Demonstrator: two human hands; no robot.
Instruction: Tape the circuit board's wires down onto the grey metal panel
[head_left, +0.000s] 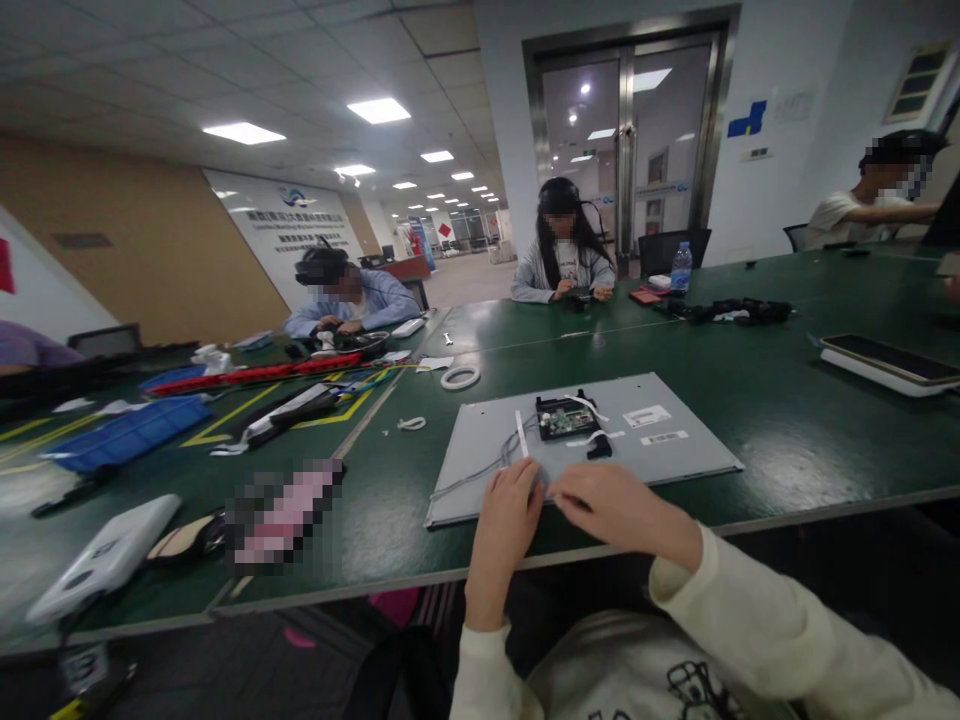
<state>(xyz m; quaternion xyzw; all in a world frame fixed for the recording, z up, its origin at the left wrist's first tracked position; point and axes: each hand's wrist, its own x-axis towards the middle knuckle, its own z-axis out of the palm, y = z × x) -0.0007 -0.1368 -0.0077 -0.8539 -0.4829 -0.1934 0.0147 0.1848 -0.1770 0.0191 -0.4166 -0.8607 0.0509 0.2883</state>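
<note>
A flat grey panel (690,445) lies on the table in front of me. On its back sit an open black housing with a green circuit board (568,418), a small black part (600,446), strips of white tape (523,433) and a thin grey cable (480,474). My left hand (511,508) is over the panel's near edge, fingers bent together close to the cable. Just right of it, my right hand (611,505) has its fingers curled toward the left one. Whatever lies between the fingertips is hidden by the hands.
A white tape roll (460,377) and a small cable loop (411,424) lie beyond the panel. To the left are a blurred pink item (289,515), a white device (105,558) and a blue tray (135,432). A phone on a white box (889,365) sits right. Other people work across the table.
</note>
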